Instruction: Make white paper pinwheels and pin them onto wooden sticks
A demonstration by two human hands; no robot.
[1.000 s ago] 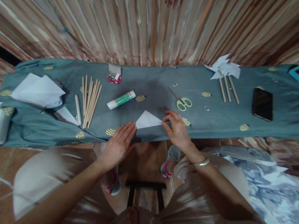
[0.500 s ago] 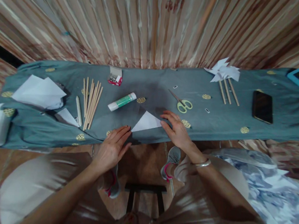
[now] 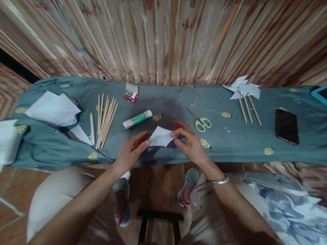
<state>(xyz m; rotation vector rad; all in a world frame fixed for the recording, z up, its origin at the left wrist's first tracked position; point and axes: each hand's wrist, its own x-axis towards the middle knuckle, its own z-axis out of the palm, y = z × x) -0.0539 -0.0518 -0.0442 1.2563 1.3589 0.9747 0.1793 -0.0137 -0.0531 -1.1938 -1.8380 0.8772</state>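
Matt white paper [image 3: 161, 137], smooth wooden sticks [image 3: 105, 121], glossy black phone [image 3: 287, 126], wrinkled green cloth [image 3: 177, 100].

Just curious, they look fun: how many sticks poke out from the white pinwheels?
3: the left stick, middle stick and right stick, side by side below the pinwheels, left of the phone. More may be hidden under the paper.

Grey-green cloth [image 3: 172, 100] with yellow pineapples; pale green scissors handles [image 3: 203, 124]; green-and-white glue stick [image 3: 137, 119]; blue-framed tablet [image 3: 314, 93]; black phone [image 3: 287, 127]

Your passage between the glue stick [image 3: 137, 119] and scissors [image 3: 200, 121] is clear (cloth only). Bundled sticks [image 3: 105, 122] obstruct further left.
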